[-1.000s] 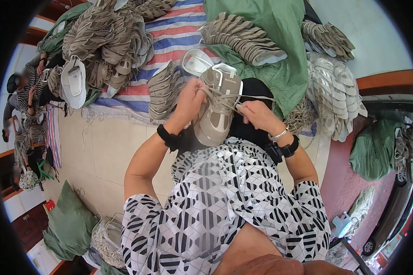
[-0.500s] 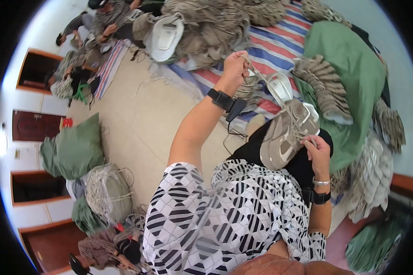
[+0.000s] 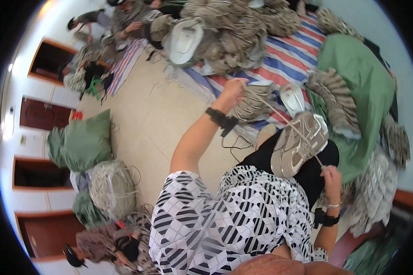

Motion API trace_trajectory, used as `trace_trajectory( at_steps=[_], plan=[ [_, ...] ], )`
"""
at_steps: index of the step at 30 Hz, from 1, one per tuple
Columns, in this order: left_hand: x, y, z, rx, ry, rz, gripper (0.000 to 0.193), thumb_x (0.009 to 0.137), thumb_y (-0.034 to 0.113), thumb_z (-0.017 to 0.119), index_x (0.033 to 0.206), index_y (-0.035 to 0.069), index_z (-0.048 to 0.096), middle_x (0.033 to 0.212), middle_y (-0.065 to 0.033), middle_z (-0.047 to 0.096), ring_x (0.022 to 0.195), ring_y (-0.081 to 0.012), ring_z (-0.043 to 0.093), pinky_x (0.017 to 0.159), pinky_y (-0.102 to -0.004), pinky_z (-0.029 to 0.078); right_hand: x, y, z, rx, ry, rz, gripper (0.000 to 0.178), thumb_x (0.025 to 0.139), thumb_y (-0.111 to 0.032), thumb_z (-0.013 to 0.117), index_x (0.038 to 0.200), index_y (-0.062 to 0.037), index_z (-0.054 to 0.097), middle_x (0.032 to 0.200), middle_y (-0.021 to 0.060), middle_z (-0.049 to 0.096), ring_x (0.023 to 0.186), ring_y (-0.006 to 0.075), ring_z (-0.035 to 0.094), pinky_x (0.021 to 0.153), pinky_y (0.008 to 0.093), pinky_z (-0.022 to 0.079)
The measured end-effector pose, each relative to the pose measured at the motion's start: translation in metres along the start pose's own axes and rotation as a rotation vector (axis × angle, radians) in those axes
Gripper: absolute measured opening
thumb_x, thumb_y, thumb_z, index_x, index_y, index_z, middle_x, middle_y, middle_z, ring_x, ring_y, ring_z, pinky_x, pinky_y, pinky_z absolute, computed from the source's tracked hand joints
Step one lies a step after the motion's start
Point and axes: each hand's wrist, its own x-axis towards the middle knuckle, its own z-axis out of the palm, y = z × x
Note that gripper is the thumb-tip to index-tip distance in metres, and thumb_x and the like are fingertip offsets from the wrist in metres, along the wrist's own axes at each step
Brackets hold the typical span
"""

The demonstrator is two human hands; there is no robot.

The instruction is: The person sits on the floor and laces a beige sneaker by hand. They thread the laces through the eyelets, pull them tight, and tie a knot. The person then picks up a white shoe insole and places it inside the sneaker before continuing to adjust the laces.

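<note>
A taupe-and-white sneaker (image 3: 291, 149) rests on my black-trousered lap. Across it runs a pale shoelace (image 3: 280, 113), drawn nearly straight from one hand to the other. My left hand (image 3: 234, 91) is closed on one end, out beyond the shoe's far left side. At the lower right, my right hand (image 3: 331, 179) pinches the lace's other part, a little way off the shoe. How the lace passes through the eyelets is too small to tell.
A row of stacked taupe shoe uppers (image 3: 337, 101) lies on green cloth (image 3: 360, 91) to the right. White soles (image 3: 186, 41) and a large heap of uppers (image 3: 231, 36) sit on a striped sheet (image 3: 284, 55). Green sacks (image 3: 87, 142) stand left. Other people work farther off.
My right hand has pulled away from the shoe toward the lower right. My left hand has shifted left and nearer. The lace, slack in loops before, is now stretched between them.
</note>
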Motion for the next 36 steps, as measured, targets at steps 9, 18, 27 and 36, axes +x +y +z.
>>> trace_trajectory(
  at_steps=[9,18,27,36],
  plan=[
    [0.044,-0.08,-0.075,0.362,0.141,-0.259,0.024,0.092,0.031,0.049,0.095,0.009,0.056,0.065,0.0014,0.047,0.041,-0.0069,0.032,0.034,-0.0234,0.024,-0.126,0.189,-0.038,-0.524,0.092,0.408,0.022,0.083,-0.024,0.061,0.081,-0.0018,0.062,0.062,0.0064,0.058,0.052,0.0161,0.055,0.049,0.0312,0.042],
    [-0.061,-0.074,0.156,0.611,-0.478,0.666,0.019,0.097,0.014,0.044,0.091,0.002,0.058,0.068,0.0013,0.053,0.064,-0.0057,0.051,0.058,-0.0211,0.041,0.024,-0.033,-0.005,0.455,0.482,0.23,0.012,0.087,-0.009,0.054,0.095,-0.0021,0.059,0.075,0.0107,0.066,0.061,0.0212,0.062,0.055,0.0335,0.048],
    [-0.08,-0.085,0.135,0.875,-0.707,0.308,0.022,0.098,0.019,0.047,0.084,0.004,0.056,0.062,0.0033,0.046,0.052,-0.0042,0.041,0.048,-0.0212,0.032,0.006,-0.033,0.028,-0.192,0.225,0.192,0.015,0.086,-0.02,0.056,0.081,-0.0062,0.062,0.066,0.0149,0.061,0.07,0.0337,0.063,0.064,0.0424,0.05],
    [-0.08,-0.088,0.147,0.462,-0.559,0.381,0.021,0.094,0.02,0.056,0.102,0.003,0.066,0.081,0.0025,0.061,0.056,-0.0032,0.043,0.05,-0.0182,0.033,0.02,-0.026,0.038,-0.19,0.379,0.058,0.011,0.085,-0.017,0.059,0.082,-0.0063,0.06,0.076,0.0115,0.059,0.069,0.0316,0.06,0.06,0.0401,0.048]
  ],
)
